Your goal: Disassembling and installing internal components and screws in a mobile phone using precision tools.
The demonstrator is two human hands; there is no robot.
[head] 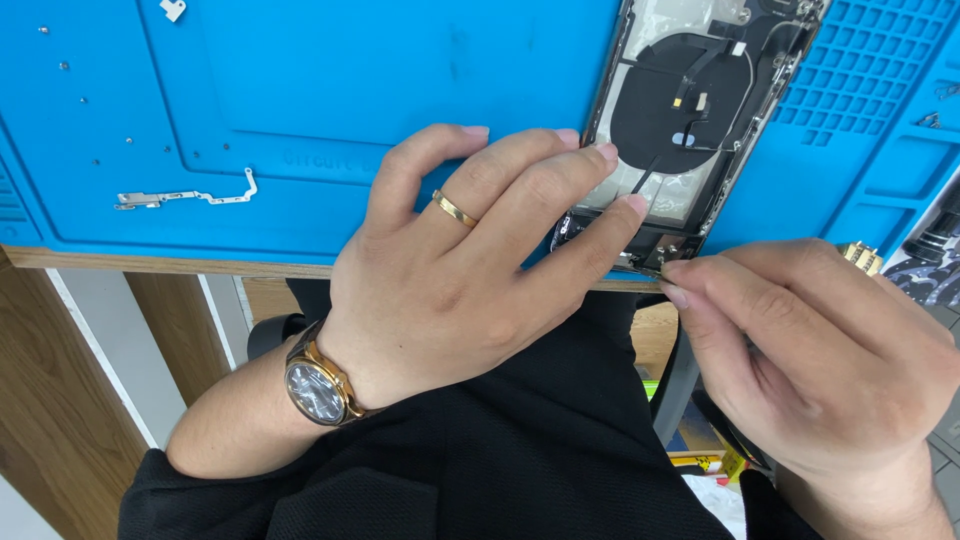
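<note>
Near the mat's (300, 110) near edge, the left hand (450, 270) presses spread fingers on the opened phone (690, 110); the right hand (810, 360) pinches what seems a thin tool (643, 268) at its bottom end.

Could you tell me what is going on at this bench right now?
A person is working on an opened phone lying on a blue mat. The left hand, with a gold ring and a wristwatch, presses down on the phone's lower end. The right hand pinches a thin tool whose tip sits at the phone's bottom edge. A small metal bracket and a few tiny screws lie apart on the mat.
</note>
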